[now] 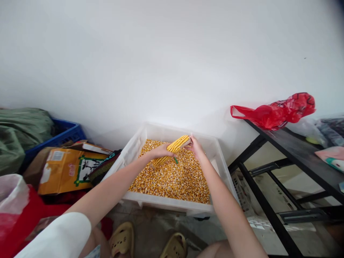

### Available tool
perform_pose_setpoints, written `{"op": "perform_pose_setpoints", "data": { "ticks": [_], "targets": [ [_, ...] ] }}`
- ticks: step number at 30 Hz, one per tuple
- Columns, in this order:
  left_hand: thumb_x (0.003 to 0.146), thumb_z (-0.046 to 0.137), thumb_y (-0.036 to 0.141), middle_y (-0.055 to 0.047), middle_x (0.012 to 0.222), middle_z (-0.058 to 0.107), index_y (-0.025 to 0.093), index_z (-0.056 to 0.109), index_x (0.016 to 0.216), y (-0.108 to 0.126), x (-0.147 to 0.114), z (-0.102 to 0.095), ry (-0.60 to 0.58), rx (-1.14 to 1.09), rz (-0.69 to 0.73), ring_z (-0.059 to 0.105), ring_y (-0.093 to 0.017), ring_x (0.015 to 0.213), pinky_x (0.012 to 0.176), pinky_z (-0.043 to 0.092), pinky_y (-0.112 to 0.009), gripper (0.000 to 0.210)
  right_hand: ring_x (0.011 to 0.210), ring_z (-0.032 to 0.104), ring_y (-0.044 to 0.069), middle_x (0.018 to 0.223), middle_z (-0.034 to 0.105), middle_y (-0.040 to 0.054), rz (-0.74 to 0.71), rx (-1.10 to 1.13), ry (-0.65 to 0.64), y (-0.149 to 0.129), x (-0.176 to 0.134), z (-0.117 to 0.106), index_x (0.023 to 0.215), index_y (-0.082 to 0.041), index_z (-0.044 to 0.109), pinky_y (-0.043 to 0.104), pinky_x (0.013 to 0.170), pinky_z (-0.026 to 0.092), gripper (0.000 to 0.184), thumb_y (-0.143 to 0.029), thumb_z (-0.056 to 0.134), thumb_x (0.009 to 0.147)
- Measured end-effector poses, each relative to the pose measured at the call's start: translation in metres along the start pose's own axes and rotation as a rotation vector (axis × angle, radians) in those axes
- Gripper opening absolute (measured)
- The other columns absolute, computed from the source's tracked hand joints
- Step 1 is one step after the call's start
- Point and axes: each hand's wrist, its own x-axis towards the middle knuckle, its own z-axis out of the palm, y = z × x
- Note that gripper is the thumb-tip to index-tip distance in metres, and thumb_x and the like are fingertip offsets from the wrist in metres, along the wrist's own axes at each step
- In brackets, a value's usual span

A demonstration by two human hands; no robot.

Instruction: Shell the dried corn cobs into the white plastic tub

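A yellow corn cob (177,143) is tilted up to the right above a white plastic bin (172,201) of loose corn kernels (172,182). My left hand (161,151) is closed around its lower part. At the upper end, where a paler strip shows along the side, my right hand (196,147) is closed on the cob, its fingertips partly hidden. More yellow cob (163,162) shows beneath my left hand; whether it is a second ear I cannot tell. A small green piece (176,160) is beside it.
On the left are a blue crate (68,133) with green cloth and an orange cardboard box (63,172). A black-framed table (292,147) on the right carries a red plastic bag (279,111). A white wall (172,64) rises behind the bin.
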Motion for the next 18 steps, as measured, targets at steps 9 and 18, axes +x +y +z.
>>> {"op": "perform_pose_setpoints", "data": {
  "ticks": [9,18],
  "targets": [
    [0.058,0.058,0.052,-0.009,0.094,0.061,0.019,0.045,0.113,0.010,-0.002,0.021,0.204,0.553,-0.089,0.057,-0.027,0.084,0.071,0.041,-0.031,0.065,0.059,0.058,0.017,0.063,0.062,0.0039,0.117,0.242,0.206,0.006,-0.001,0.006,0.071,-0.019,0.053,0.030,0.052,0.047,0.049,-0.056,0.022,0.077],
    [0.065,0.055,0.039,-0.011,0.088,0.060,0.018,0.036,0.116,0.031,-0.004,0.058,0.258,0.778,-0.116,0.058,-0.026,0.081,0.070,0.040,-0.031,0.059,0.051,0.057,0.017,0.054,0.059,0.0043,-0.093,0.174,0.459,0.005,0.004,-0.001,0.056,-0.021,0.041,0.034,0.055,0.047,0.051,-0.055,0.008,0.076]
  ]
}}
